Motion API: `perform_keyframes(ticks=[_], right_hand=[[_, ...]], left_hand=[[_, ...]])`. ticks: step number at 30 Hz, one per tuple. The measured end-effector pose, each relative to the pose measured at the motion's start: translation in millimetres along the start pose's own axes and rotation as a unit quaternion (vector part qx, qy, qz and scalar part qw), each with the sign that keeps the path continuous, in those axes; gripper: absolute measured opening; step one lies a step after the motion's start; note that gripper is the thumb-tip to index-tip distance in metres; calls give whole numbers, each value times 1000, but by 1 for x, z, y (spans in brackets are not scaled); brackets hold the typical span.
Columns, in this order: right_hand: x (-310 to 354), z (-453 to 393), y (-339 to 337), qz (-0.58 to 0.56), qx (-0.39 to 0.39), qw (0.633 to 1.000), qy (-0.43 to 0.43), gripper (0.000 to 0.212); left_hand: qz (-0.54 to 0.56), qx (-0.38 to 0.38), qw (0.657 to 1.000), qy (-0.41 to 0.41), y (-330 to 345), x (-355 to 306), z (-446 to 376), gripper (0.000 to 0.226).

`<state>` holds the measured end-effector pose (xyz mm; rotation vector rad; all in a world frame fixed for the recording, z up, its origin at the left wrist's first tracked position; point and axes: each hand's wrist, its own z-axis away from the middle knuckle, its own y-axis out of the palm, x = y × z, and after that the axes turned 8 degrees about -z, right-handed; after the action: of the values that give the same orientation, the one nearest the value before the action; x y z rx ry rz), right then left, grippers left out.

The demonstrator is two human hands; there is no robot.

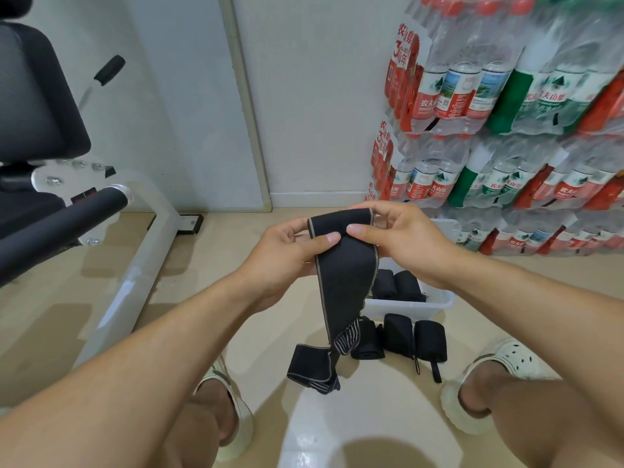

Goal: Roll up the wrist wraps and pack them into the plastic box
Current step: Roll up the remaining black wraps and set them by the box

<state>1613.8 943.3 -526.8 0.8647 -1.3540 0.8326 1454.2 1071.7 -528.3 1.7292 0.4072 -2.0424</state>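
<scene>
Both my hands, left [287,255] and right [401,238], pinch the black wrist wrap's [344,275] top edge to start rolling | tail trails onto the floor before the plastic box [439,304] | three rolled wraps [398,336] wait at its near wall

Stacked packs of water bottles [506,106] against wall right; black-padded weight bench [44,163] left; beige floor [209,265].

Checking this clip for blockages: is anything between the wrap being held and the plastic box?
Nothing visible. Both hands, left and right, pinch the unrolled wrap above the open box, which already holds two rolls.
</scene>
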Motion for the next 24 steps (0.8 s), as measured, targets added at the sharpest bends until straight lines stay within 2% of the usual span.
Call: perform_keyframes(ticks=[3,8,12,17,24], right_hand=[[0,0,2,5,-3,1000,-21,27],[-2,2,2,20,9,999,-28,31],[1,6,0,24,26,999,-2,29],[2,7,-1,-14,25,1000,11,51],[1,10,0,-9,1,1000,-4,28]], left_hand=[[16,7,999,-33,1,-1,1,49],[43,-31,998,-41,-2,-1,-3,21],[19,-61,998,-24,-4,-1,-4,28],[12,-52,999,-1,0,-3,-5,31],[4,-58,998,7,7,-3,-4,27]])
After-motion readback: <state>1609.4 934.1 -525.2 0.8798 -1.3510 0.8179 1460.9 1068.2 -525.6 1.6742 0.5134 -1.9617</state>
